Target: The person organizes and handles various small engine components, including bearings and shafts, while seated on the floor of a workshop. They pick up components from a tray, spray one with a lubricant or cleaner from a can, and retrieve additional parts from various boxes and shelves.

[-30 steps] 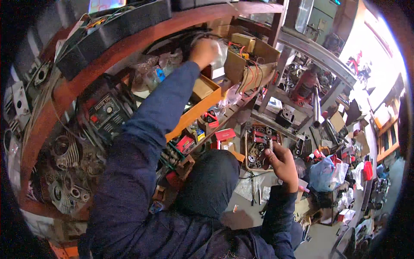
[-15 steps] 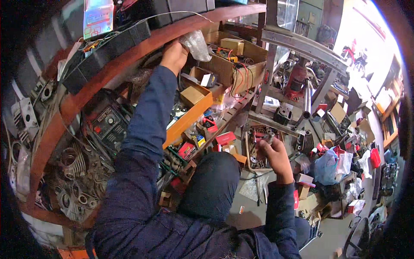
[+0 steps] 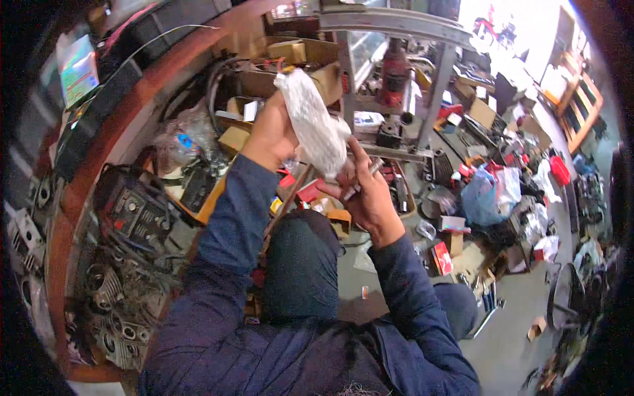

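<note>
White plastic bag [image 3: 316, 122] now off shelf [image 3: 142, 86]

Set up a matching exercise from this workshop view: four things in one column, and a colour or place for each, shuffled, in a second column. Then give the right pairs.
Things:
1. white plastic bag
2. small metal part
3. blue bag
4. jack-like tool

Colour or place:
A. on the floor to the right, among the clutter
B. red, standing on the metal rack at the top
C. held up in the left hand
D. between the fingers of the right hand

Pairs: 1-C, 2-D, 3-A, 4-B
</note>
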`<act>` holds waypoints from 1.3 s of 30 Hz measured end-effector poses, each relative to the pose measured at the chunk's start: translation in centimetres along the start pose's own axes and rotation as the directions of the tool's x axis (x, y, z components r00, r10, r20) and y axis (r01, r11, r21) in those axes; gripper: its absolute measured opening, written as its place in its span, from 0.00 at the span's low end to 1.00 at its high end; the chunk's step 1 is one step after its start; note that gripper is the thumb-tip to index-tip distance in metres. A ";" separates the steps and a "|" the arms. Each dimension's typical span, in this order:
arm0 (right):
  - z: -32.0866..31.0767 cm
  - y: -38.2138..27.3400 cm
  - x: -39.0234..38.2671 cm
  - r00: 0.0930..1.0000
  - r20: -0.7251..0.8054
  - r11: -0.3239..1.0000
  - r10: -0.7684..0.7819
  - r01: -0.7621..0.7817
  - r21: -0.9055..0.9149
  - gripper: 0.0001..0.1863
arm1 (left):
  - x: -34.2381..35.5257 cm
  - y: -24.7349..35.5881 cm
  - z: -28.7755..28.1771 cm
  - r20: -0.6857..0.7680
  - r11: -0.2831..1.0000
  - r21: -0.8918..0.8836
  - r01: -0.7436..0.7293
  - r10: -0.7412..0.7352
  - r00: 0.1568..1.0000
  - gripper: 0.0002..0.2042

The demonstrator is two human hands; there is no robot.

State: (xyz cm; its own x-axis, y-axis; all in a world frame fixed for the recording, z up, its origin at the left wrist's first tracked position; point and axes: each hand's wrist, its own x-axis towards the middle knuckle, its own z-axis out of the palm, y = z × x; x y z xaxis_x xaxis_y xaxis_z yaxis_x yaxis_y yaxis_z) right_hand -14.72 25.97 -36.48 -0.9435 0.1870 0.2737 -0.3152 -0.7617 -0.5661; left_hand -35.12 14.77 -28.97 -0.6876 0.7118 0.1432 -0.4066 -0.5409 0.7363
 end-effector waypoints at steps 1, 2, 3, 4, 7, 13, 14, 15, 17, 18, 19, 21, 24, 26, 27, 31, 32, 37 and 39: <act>-0.1 -0.7 -0.3 1.000 -0.010 1.000 0.005 -0.005 0.027 0.32 | -0.5 -2.1 0.5 0.011 1.000 0.005 0.001 -0.001 1.000 0.16; -0.3 -1.5 -0.5 0.995 -0.103 1.000 0.012 -0.014 -0.017 0.32 | -1.1 -3.8 0.8 0.019 1.000 0.011 -0.002 0.002 1.000 0.17; -0.6 -2.3 -0.6 0.990 -0.130 0.989 0.049 -0.067 -0.135 0.28 | -1.9 -5.0 1.0 0.130 0.996 -0.087 -0.027 0.038 0.991 0.18; -0.9 -3.0 -0.7 0.975 -0.201 0.957 0.091 -0.142 -0.253 0.23 | -2.2 -6.1 1.2 0.137 0.995 -0.096 -0.017 0.030 0.990 0.18; -1.8 -4.6 -0.9 0.947 -0.318 0.912 -0.043 -0.093 -0.400 0.17 | -3.1 -9.0 1.5 -0.149 0.977 -0.155 -0.145 0.122 0.981 0.20; -3.7 -6.6 -1.7 0.864 -0.156 -0.079 -0.478 -0.219 -0.972 0.16 | -6.3 -17.0 0.2 -0.052 0.874 -0.473 0.109 -0.151 0.987 0.25; -4.0 -6.4 -1.7 0.885 -0.190 -0.067 -0.426 -0.240 -0.969 0.16 | -6.4 -18.5 0.3 -0.057 0.869 -0.467 0.164 -0.214 0.975 0.24; -4.3 -6.1 -1.7 0.887 -0.246 -0.090 -0.390 -0.302 -0.949 0.16 | -7.2 -19.6 0.1 -0.210 0.876 -0.472 0.103 -0.225 0.951 0.24; -4.9 -5.0 -1.3 0.901 -0.231 -0.104 -0.366 -0.287 -0.952 0.16 | -7.6 -21.1 -0.4 -0.054 0.868 -0.443 0.224 -0.275 0.960 0.24; -5.2 -4.4 -1.1 0.888 -0.274 -0.081 -0.369 -0.325 -0.942 0.15 | -7.9 -21.7 -0.6 -0.045 0.821 -0.505 0.267 -0.333 0.942 0.23; -5.4 -3.9 -0.8 0.895 -0.281 -0.102 -0.346 -0.334 -0.937 0.17 | -8.0 -22.1 -0.9 -0.099 0.832 -0.483 0.274 -0.362 0.927 0.24; -5.5 -2.8 -0.8 0.925 -0.177 -0.115 -0.337 -0.227 -0.967 0.19 | -8.0 -22.5 -1.6 -0.168 0.847 -0.465 0.257 -0.369 0.914 0.24; -5.0 -0.9 -1.1 0.944 -0.151 -0.050 -0.295 -0.173 -0.984 0.23 | -7.1 -22.7 -3.0 -0.155 0.883 -0.440 0.165 -0.256 0.954 0.24; -4.7 0.7 -0.9 0.948 -0.136 -0.214 -0.287 -0.202 -0.956 0.25 | -6.1 -22.9 -3.9 -0.186 0.857 -0.505 0.104 -0.226 0.956 0.24; -4.5 0.7 -1.4 0.946 -0.222 -0.136 -0.235 -0.258 -0.956 0.25 | -5.8 -22.9 -4.4 -0.200 0.826 -0.557 0.085 -0.233 0.952 0.24; -3.9 1.1 -0.3 0.938 -0.173 -0.208 -0.300 -0.242 -0.948 0.20 | -5.6 -23.1 -5.2 -0.162 0.823 -0.562 0.081 -0.205 0.965 0.24; -3.6 0.5 -0.2 0.941 -0.221 -0.095 -0.255 -0.252 -0.963 0.18 | -5.6 -23.0 -5.2 -0.168 0.825 -0.560 0.072 -0.198 0.966 0.24; -1.1 -1.5 0.6 0.917 -0.261 0.166 -0.302 -0.218 -0.962 0.10 | -5.2 -22.2 -4.6 -0.064 0.717 -0.687 0.118 -0.221 0.973 0.23; -0.1 -1.9 1.0 0.887 -0.326 0.270 -0.327 -0.243 -0.932 0.08 | -5.2 -22.2 -4.4 0.034 0.664 -0.724 0.186 -0.234 0.972 0.22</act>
State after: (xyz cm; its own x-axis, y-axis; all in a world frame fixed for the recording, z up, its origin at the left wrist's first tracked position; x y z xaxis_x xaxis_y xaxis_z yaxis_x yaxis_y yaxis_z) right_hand -15.07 27.66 -35.17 -0.7671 0.6175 0.1743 0.0490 0.3272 -0.9437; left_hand -25.14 21.14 -48.99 -0.5521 0.8337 -0.0106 -0.8334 -0.5515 0.0371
